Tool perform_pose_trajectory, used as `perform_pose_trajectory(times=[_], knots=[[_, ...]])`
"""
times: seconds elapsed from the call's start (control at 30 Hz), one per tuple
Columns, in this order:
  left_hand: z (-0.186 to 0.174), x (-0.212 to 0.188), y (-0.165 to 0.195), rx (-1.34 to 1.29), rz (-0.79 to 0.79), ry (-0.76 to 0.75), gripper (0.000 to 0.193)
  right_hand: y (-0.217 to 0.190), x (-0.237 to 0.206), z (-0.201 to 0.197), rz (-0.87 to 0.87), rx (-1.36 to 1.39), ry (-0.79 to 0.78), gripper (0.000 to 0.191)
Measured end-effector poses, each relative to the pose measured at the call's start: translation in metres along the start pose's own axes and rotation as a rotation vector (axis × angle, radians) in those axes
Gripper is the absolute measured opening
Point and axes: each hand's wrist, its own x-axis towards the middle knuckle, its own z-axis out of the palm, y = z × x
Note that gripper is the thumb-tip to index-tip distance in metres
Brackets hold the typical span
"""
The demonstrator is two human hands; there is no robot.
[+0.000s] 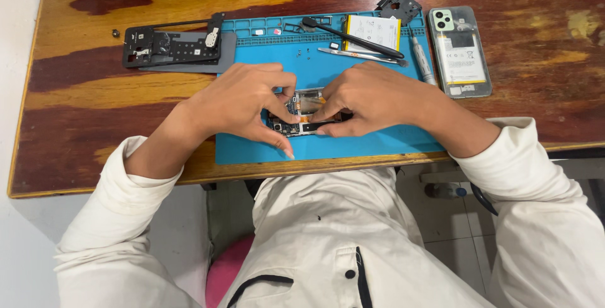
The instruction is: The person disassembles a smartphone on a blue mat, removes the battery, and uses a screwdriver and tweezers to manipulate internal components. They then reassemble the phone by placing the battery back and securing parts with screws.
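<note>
At frame centre your left hand (pixel 242 103) and right hand (pixel 365 97) pinch what looks like a circuit board (pixel 304 116) on the blue mat (pixel 353 141).

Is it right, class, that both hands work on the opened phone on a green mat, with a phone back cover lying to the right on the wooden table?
Not quite. The head view shows the mat is blue, not green. Otherwise correct: left hand and right hand work on the opened phone, with the back cover to the right on the wooden table.

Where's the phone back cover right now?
In the head view the phone back cover lies on the wooden table, just off the blue mat's right edge, beside the screwdriver and beyond the right hand.
</note>
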Motion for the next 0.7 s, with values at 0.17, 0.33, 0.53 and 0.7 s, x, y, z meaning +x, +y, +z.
perform_pose_trajectory(times=[0.17, 0.33, 0.53, 0.7], knots=[[-0.001, 0.000, 0.001, 0.014, -0.002, -0.001, 0.051, -0.001, 0.000, 0.000, 0.014, -0.006, -0.005, 0.028], [0.001, 0.001, 0.007, 0.079, -0.034, 0.015, 0.055, -0.001, 0.000, 0.000, -0.001, 0.003, 0.009, 0.027], [0.007, 0.002, 0.016, 0.119, -0.061, -0.018, 0.060, -0.001, 0.000, 0.000, 0.025, 0.030, -0.009, 0.027], [-0.003, -0.003, 0.009, 0.038, -0.027, 0.015, 0.056, -0.006, 0.002, -0.002, -0.018, 0.033, 0.021, 0.027]])
